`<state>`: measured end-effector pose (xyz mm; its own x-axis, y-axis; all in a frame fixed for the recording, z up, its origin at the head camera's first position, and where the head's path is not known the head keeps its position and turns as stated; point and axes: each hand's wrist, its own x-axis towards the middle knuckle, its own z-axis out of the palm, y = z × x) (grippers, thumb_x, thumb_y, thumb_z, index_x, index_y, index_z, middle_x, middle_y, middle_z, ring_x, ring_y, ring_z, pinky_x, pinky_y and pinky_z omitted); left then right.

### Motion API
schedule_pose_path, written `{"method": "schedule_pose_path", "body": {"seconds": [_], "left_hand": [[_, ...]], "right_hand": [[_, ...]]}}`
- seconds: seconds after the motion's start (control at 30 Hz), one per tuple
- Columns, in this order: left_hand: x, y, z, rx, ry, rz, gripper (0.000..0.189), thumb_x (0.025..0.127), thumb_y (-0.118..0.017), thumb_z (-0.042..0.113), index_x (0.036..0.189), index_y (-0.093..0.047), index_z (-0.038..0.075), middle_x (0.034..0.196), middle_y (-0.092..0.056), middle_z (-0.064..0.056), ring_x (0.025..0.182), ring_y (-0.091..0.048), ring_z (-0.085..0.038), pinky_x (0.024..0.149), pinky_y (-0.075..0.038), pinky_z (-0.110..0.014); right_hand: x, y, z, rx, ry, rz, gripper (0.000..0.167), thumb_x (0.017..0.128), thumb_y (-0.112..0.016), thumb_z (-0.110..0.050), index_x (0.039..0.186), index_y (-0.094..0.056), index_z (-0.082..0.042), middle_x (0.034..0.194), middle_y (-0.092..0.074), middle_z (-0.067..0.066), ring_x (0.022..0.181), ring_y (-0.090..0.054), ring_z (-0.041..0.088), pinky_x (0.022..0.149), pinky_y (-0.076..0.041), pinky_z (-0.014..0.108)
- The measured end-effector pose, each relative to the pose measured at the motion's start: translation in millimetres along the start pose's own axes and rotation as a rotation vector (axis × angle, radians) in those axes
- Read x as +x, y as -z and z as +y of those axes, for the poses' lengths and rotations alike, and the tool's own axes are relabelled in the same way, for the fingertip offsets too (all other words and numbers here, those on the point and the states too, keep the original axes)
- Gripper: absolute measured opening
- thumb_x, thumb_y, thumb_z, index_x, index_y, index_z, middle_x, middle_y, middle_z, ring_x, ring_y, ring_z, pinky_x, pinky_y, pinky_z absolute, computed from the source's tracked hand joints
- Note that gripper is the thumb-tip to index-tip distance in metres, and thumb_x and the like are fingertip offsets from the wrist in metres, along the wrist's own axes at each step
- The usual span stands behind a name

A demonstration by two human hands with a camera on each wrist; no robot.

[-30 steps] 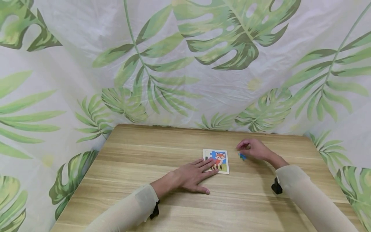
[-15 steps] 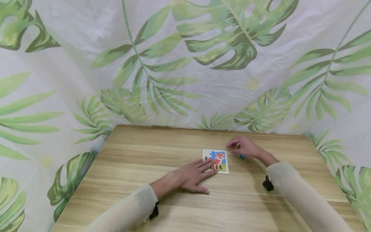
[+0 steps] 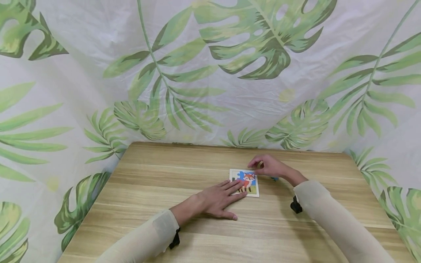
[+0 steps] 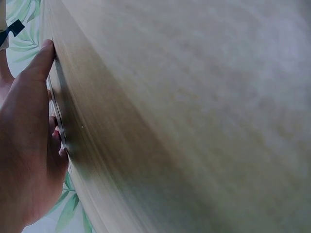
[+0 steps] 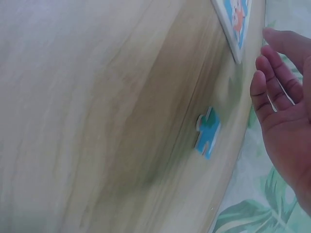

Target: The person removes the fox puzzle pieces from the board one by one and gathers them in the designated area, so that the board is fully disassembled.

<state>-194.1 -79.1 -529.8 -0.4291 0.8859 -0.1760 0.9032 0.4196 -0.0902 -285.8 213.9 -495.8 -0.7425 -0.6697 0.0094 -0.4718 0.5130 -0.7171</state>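
A square fox picture puzzle [image 3: 257, 193] in a pale frame lies on the table, its upper left part showing pale gaps. My left hand [image 3: 217, 200] rests flat, fingers spread over the puzzle's lower left, hiding that part. Just above the puzzle's upper right corner hovers my right hand [image 3: 271, 166], fingers loosely bent, thumb and index tips apart. In the right wrist view no piece shows between the fingers, though the index finger is hidden behind the thumb. A loose blue and green puzzle piece [image 5: 208, 132] lies on the table, mostly covered by the right hand in the head view.
The wood-grain table [image 3: 158, 182] ends in a back edge close behind the puzzle. A leaf-patterned cloth [image 3: 210, 73] hangs behind and around it. Small black devices sit under both wrists.
My right hand has moved left, from above the loose puzzle piece to the puzzle's upper right corner. That piece stays in place. My left hand keeps its position on the puzzle.
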Motion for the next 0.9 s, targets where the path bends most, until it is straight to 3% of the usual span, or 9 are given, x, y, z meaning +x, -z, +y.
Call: {"method": "schedule_pose_path", "body": {"seconds": [0.47, 0.9], "left_hand": [[0.0, -0.4, 0.2, 0.009, -0.009, 0.016, 0.088, 0.104, -0.028, 0.077, 0.172, -0.013, 0.023, 0.179, -0.001, -0.012, 0.165, -0.007, -0.029, 0.132, -0.018, -0.045], [-0.8, 0.9, 0.2, 0.002, -0.004, 0.005, 0.088, 0.104, -0.027, 0.077, 0.172, -0.011, 0.024, 0.179, 0.0, -0.012, 0.165, -0.005, -0.027, 0.132, -0.016, -0.044]], "right_hand": [[18.6, -14.3, -1.7, -0.021, 0.043, -0.074, 0.027, 0.091, -0.083, -0.003, 0.116, -0.078, 0.0, 0.108, -0.074, 0.01, 0.097, -0.069, 0.02, 0.087, -0.06, 0.031], [32.1, -17.6, -7.6, -0.091, 0.105, -0.146, 0.029, 0.088, -0.084, 0.001, 0.116, -0.079, -0.001, 0.107, -0.071, 0.012, 0.099, -0.067, 0.024, 0.087, -0.059, 0.036]]}}
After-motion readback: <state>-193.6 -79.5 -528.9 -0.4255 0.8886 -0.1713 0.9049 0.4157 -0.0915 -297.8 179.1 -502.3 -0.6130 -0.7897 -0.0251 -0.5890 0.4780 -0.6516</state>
